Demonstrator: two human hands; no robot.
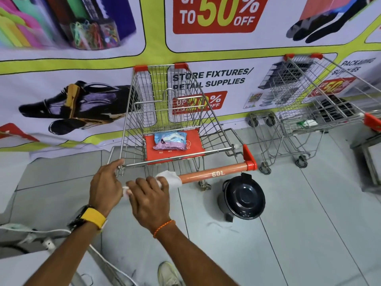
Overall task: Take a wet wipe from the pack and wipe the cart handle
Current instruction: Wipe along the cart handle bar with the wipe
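A printed banner (206, 58) covers the wall behind, with sale signs and pictures of shoes. On the grey tiled floor (309, 234) stands a wire cart (165, 112), facing the banner, and a second cart (309, 104) stands to its right, well apart. A black lidded pot (244, 196) sits on the floor just below the right end of the handle (214, 173), an orange bar marked "60L" with red end caps. The pack (170, 140) of wipes, blue and lilac, lies on the red seat flap (193, 147) inside the cart. The right hand (149, 200) is curled over the left part of the handle, closed on a white wipe (170, 178) wrapped around the bar; the wipe sticks out on both sides of the fingers. The left hand (106, 186), with a yellow watch band (93, 217) on the wrist, is loosely bent, fingertips touching the cart's wire frame at the left corner; whether it holds the wire I cannot tell.
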